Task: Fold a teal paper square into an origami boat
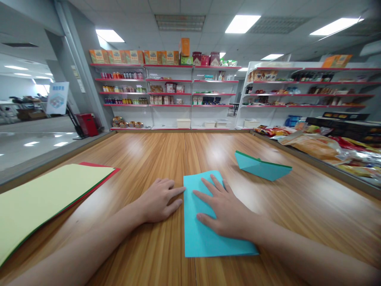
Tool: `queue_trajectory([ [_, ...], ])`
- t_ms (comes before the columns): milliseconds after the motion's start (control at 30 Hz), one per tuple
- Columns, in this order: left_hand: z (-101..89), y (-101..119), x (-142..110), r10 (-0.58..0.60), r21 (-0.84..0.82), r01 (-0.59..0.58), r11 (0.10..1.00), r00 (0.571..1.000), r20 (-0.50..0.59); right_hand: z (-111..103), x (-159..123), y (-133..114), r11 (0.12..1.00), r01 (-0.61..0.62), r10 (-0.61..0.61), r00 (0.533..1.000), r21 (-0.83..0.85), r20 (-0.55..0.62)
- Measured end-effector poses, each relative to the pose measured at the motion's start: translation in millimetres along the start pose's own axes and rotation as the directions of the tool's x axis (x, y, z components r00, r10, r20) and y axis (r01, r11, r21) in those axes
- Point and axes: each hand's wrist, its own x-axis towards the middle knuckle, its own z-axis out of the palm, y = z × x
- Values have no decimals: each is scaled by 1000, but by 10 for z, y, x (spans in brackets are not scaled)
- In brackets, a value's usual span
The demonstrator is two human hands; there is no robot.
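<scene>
A folded sheet of light blue paper [202, 238] lies flat on the wooden table in front of me. Spread across its upper part is my right hand [220, 206], open, palm down and pressing on the paper. My left hand [162, 200] rests on the table just left of it, with the index fingertip at the paper's left edge. Thumb and index finger are apart on that hand, the other fingers are bent, and it holds nothing. Farther back on the right sits a folded paper boat [262, 169], blue with a green rim.
A stack of coloured paper [53, 190], pale yellow on top with green and red beneath, lies at the left. Packaged snacks [315, 149] line the table's right side. Beyond the far edge stand stocked shelves [169, 93]. A red box [87, 124] is on the floor at left.
</scene>
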Motion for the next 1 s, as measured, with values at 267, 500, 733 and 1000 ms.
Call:
queue_trajectory([
  [267,31,-16,-2,-63,0,64,998,996,-62,-28,-10,-18,1000,-5,5,1000,10,14],
  [500,29,-29,-11,47,-108,-61,992,990,-135,-40,-10,-18,1000,0,0,1000,23,20],
  [733,8,-23,-11,131,-128,-146,981,984,-119,-35,-13,-16,1000,2,-2,1000,16,19],
  [1000,6,-30,-5,134,-148,-151,977,983,-123,-20,-21,-4,1000,10,-11,1000,29,8],
])
